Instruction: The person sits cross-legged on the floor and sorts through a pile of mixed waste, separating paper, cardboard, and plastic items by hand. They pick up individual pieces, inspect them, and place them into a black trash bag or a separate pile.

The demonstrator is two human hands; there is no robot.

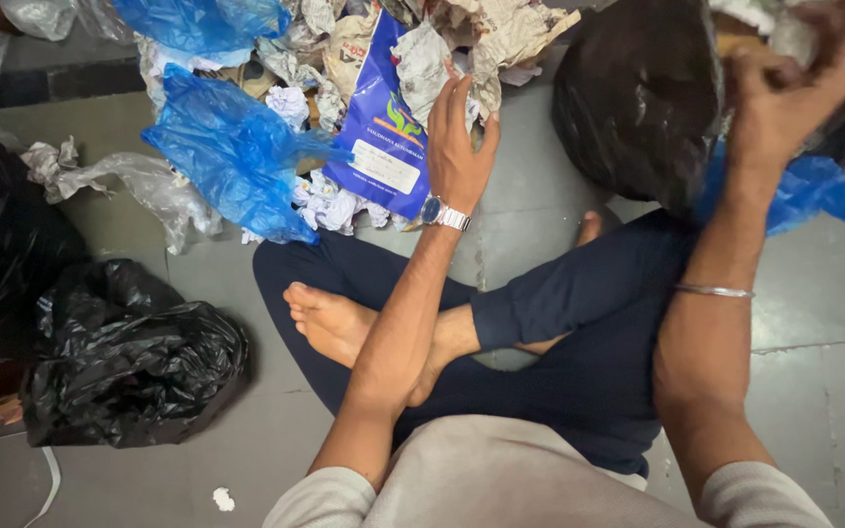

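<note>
while the person sits cross-legged on the floor, both arms are extended toward a spread of waste at the far edge of the floor. the left hand rests with fingers spread and nearly flat against crumpled newspaper, its heel just over the right edge of a blue printed packet; nothing is closed in its grasp. the right hand is curled at the mouth of a black bag propped by the knee, and appears to pinch the rim together with a scrap of blue plastic; how tight that grip is i cannot tell, as the fingertips are partly cut off by the frame.

judged step: sorting, with the left hand picking from the heap and the right holding the bag open. the next move would call for the left fingers to close round the paper and carry it across to the bag mouth.

noted nearby: a blue bag left of the packet, and a second, tied black sack at the near left.
</note>
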